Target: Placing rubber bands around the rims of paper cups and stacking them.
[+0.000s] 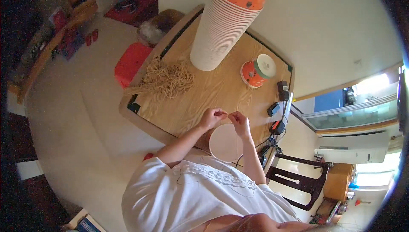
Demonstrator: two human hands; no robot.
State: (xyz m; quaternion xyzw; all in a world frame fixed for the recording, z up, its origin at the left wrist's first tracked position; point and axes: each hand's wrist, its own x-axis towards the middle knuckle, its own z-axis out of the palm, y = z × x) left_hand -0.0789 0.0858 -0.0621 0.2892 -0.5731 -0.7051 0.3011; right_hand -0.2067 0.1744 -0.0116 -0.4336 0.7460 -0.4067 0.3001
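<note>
Above the far rim of a white-lined paper bucket (225, 143), my two hands meet with fingertips pinched. My left hand (211, 118) and my right hand (240, 124) are closed on what looks like a thin tan cord, mostly hidden by the fingers. The bucket stands close to my body at the table's near edge, its open mouth toward me. Farther left lies a loose heap of tan twisted cords (168, 78). A tall leaning stack of nested paper buckets (226, 27), white with an orange printed one on top, rises at the back.
Orange-and-green paper tubs (255, 72) sit on the wooden table (191, 104) at the right. Black adapters (277, 127) and cables lie along the right edge. A dark chair (298, 181) stands at right; a red plastic stool or bin (131, 63) is beyond the left edge.
</note>
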